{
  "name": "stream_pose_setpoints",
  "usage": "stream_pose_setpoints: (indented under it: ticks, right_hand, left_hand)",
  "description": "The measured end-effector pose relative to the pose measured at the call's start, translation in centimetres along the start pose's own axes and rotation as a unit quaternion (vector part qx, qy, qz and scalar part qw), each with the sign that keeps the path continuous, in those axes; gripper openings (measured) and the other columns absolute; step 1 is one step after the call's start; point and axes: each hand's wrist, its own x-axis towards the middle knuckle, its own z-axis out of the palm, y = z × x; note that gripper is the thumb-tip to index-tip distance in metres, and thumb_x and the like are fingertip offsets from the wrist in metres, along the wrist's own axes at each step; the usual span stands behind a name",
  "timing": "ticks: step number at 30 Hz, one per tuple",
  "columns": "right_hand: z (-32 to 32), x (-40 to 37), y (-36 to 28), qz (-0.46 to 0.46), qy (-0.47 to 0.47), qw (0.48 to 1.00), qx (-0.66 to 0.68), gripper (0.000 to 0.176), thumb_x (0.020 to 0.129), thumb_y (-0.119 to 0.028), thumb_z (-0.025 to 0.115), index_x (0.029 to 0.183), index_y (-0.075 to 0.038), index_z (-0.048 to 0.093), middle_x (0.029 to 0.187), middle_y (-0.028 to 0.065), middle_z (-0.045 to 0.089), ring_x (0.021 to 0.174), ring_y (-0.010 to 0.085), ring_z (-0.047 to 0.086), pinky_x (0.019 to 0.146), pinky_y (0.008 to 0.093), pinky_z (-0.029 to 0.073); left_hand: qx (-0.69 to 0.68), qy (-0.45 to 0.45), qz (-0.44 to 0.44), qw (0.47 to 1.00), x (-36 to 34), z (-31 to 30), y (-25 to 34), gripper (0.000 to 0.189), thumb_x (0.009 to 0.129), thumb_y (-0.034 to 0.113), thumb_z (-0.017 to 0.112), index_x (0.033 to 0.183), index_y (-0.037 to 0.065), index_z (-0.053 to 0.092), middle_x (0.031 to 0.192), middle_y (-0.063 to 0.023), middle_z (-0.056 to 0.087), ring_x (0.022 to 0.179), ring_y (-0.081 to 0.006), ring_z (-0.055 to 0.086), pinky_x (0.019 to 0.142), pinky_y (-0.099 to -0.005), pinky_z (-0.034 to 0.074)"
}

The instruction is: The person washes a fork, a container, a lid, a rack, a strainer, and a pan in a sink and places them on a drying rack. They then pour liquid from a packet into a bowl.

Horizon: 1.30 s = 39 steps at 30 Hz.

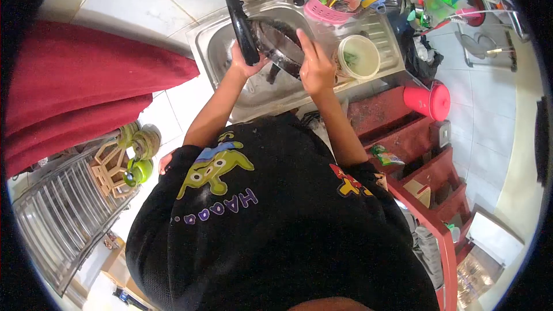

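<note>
A dark, wet round pan (275,41) is held tilted over the stainless-steel sink (210,52). My left hand (246,62) grips its near left side, with the fingers partly hidden behind a thick black curved bar (241,26) that looks like a handle. On the right side of the pan, my right hand (317,66) is closed at the rim, its index finger lying along the edge. Below the pan, a short dark piece shows against the basin floor. Just right of my right hand stands a whitish tub (360,57) of cloudy liquid with something green inside.
A pink basket (325,12) of utensils stands behind the tub on the ribbed drainboard (383,34). Red shelving (397,132) and a red bucket (429,101) are at right. A red curtain (86,86) hangs at left, above a metal rack (63,207).
</note>
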Motion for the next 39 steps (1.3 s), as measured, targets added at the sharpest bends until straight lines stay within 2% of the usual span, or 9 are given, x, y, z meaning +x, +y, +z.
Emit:
stream_pose_setpoints:
  ticks: [7, 11, 12, 16, 20, 24, 28, 31, 39]
  right_hand:
    - [-1.1, -1.1, -0.6, -0.090, -0.020, 0.996, -0.010, 0.058, 0.064, 0.002, 0.054, 0.118, -0.020, 0.053, 0.108, 0.0094, 0.054, 0.086, 0.0258, 0.057, 0.071, 0.0335, 0.048]
    - [-0.9, -1.2, -1.7, -0.140, -0.032, 0.989, 0.033, 0.049, 0.067, -0.002, 0.055, 0.113, -0.019, 0.057, 0.110, 0.0100, 0.053, 0.089, 0.0264, 0.057, 0.074, 0.0341, 0.048]
    - [-0.8, -0.8, -2.2, -0.144, -0.041, 0.988, 0.047, 0.049, 0.067, -0.003, 0.056, 0.113, -0.019, 0.057, 0.110, 0.0105, 0.053, 0.089, 0.0267, 0.056, 0.075, 0.0345, 0.047]
    - [0.5, 0.3, -3.7, -0.196, -0.037, 0.978, 0.053, 0.046, 0.068, -0.004, 0.055, 0.113, -0.015, 0.057, 0.112, 0.0123, 0.052, 0.091, 0.0292, 0.056, 0.078, 0.0362, 0.046]
    - [1.1, 0.2, -5.2, -0.222, -0.020, 0.975, 0.023, 0.044, 0.066, -0.002, 0.055, 0.109, -0.012, 0.059, 0.111, 0.0105, 0.054, 0.093, 0.0290, 0.056, 0.078, 0.0349, 0.047]
    - [-1.0, 0.7, -4.9, -0.218, -0.038, 0.975, -0.026, 0.045, 0.064, -0.001, 0.054, 0.108, -0.011, 0.059, 0.110, 0.0094, 0.055, 0.095, 0.0285, 0.056, 0.078, 0.0343, 0.047]
    - [-1.9, 0.7, -1.8, -0.280, -0.075, 0.956, -0.037, 0.033, 0.070, -0.016, 0.052, 0.102, -0.012, 0.061, 0.110, 0.0074, 0.055, 0.099, 0.0258, 0.054, 0.080, 0.0338, 0.047]
    - [-1.6, 0.1, -1.2, -0.312, -0.087, 0.946, -0.009, 0.032, 0.067, -0.012, 0.054, 0.098, -0.010, 0.061, 0.109, 0.0083, 0.055, 0.099, 0.0255, 0.054, 0.080, 0.0342, 0.047]
    - [4.1, -0.8, -4.9, -0.218, -0.248, 0.942, 0.066, 0.055, 0.076, -0.030, 0.058, 0.124, -0.009, 0.042, 0.129, 0.0127, 0.041, 0.113, 0.0313, 0.044, 0.096, 0.0420, 0.032]
  left_hand:
    - [-0.084, 0.078, 0.052, 0.992, -7.9, 8.1, -0.2, 0.071, 0.078, 0.056, 0.033, 0.115, -0.003, 0.045, 0.113, -0.0217, 0.050, 0.109, -0.0387, 0.042, 0.095, -0.0501, 0.030]
    - [-0.113, -0.158, 0.001, 0.981, -6.7, 2.6, 1.6, 0.054, 0.085, 0.041, 0.039, 0.111, -0.007, 0.042, 0.102, -0.0212, 0.054, 0.093, -0.0350, 0.054, 0.086, -0.0497, 0.042]
    - [-0.042, -0.037, 0.066, 0.996, -7.9, 4.5, 1.4, 0.042, 0.088, 0.029, 0.037, 0.109, -0.005, 0.045, 0.101, -0.0194, 0.054, 0.089, -0.0308, 0.056, 0.079, -0.0466, 0.048]
    - [0.067, -0.006, 0.122, 0.990, -10.6, 8.6, 1.8, 0.035, 0.089, 0.023, 0.034, 0.105, -0.004, 0.048, 0.097, -0.0177, 0.057, 0.086, -0.0286, 0.058, 0.073, -0.0407, 0.051]
    - [0.038, -0.120, 0.084, 0.989, -9.2, 7.4, 2.4, 0.031, 0.089, 0.015, 0.029, 0.103, -0.006, 0.048, 0.092, -0.0183, 0.058, 0.084, -0.0272, 0.059, 0.078, -0.0377, 0.050]
    - [0.094, 0.002, 0.127, 0.987, -9.6, 9.7, 2.0, 0.024, 0.088, 0.008, 0.033, 0.098, -0.007, 0.049, 0.091, -0.0181, 0.058, 0.079, -0.0262, 0.059, 0.076, -0.0366, 0.051]
    - [0.006, -0.181, 0.013, 0.983, -7.3, 4.9, 1.4, 0.013, 0.085, 0.005, 0.045, 0.093, -0.004, 0.050, 0.088, -0.0155, 0.058, 0.071, -0.0206, 0.059, 0.060, -0.0313, 0.052]
    - [-0.017, -0.060, 0.132, 0.989, -8.3, 5.5, 0.0, 0.011, 0.086, 0.008, 0.049, 0.089, -0.002, 0.050, 0.084, -0.0115, 0.057, 0.068, -0.0154, 0.055, 0.060, -0.0270, 0.051]
    - [0.126, -0.110, 0.122, 0.978, -11.3, -0.1, 1.9, 0.029, 0.088, 0.004, 0.039, 0.116, -0.004, 0.040, 0.103, -0.0138, 0.056, 0.089, -0.0174, 0.060, 0.067, -0.0239, 0.054]
